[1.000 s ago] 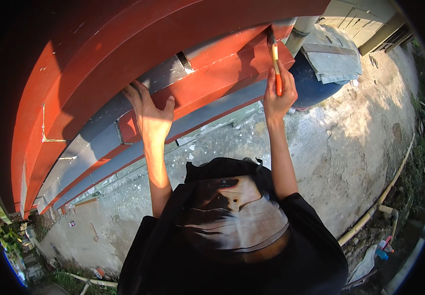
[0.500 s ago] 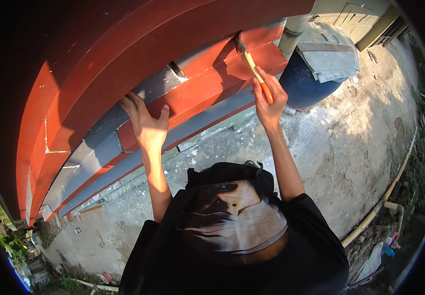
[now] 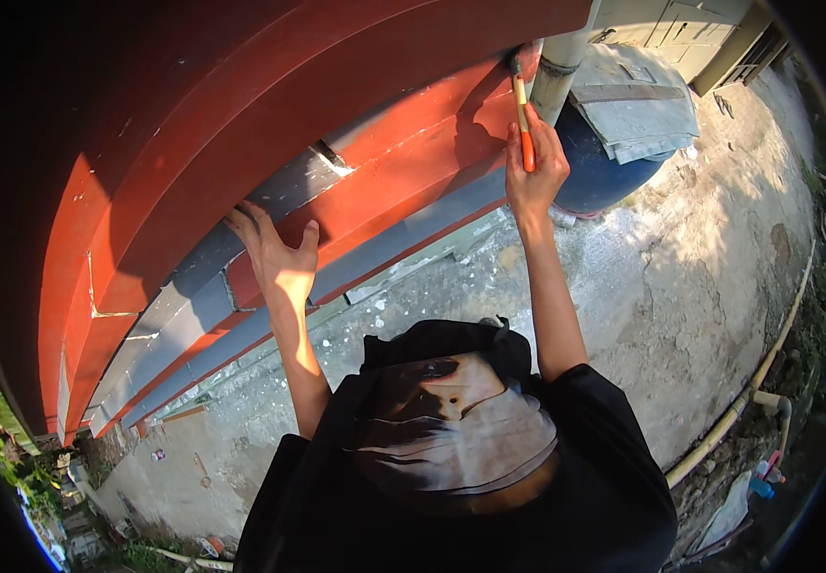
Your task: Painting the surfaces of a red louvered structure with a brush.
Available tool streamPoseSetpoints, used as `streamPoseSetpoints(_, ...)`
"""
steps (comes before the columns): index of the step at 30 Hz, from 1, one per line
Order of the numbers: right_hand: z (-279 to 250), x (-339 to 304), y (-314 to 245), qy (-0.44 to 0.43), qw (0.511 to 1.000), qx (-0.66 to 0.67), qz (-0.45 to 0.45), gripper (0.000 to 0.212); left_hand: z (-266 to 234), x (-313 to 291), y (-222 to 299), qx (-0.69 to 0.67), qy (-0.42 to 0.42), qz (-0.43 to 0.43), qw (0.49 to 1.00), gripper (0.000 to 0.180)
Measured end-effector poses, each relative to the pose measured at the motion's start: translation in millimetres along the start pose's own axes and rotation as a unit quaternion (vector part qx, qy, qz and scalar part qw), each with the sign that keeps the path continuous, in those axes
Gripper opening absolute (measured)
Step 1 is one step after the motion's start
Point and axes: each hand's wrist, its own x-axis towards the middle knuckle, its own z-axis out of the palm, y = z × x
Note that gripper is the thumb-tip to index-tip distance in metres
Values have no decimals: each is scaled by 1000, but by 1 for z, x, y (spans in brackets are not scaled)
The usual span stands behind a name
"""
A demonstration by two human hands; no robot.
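Note:
My right hand (image 3: 535, 174) grips a paintbrush (image 3: 523, 110) by its pale handle with an orange end. The brush's dark head meets the far right end of the red-painted ledge (image 3: 389, 205), close to a light vertical pipe (image 3: 556, 81). With fingers stretched out, my left hand (image 3: 277, 256) rests on the ledge's left part, its fingertips reaching onto a dark grey strip (image 3: 284, 186) under the red overhang. Part of that strip is coated red towards the right, while grey shows on the left.
A blue barrel (image 3: 599, 172) covered by grey sheets (image 3: 635, 105) stands just right of the pipe. Below the ledge runs a grey band (image 3: 413, 239) above rough concrete ground (image 3: 642, 296). A long thin pipe (image 3: 733, 411) lies along the right edge. The red overhang (image 3: 241, 115) curves above my hands.
My right hand has carried the paintbrush rightward along the red surface, up to the vertical pipe, and the brush is more upright. My left hand stays at nearly the same spot.

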Motion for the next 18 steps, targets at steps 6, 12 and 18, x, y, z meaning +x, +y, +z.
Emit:
streamPoseSetpoints(6, -30, -25, -8, -138, 986, 78, -46, 38, 3, -1, -6, 31, 21, 1, 999, 100)
streamPoseSetpoints(12, -23, 8, -4, -6, 1000, -6, 3, 34, 0, 1, 4, 11, 3, -7, 1000, 100)
streamPoseSetpoints(18, -37, -6, 1, -53, 993, 87, 53, 33, 2, -2, -3, 18, 17, 1, 1000, 101)
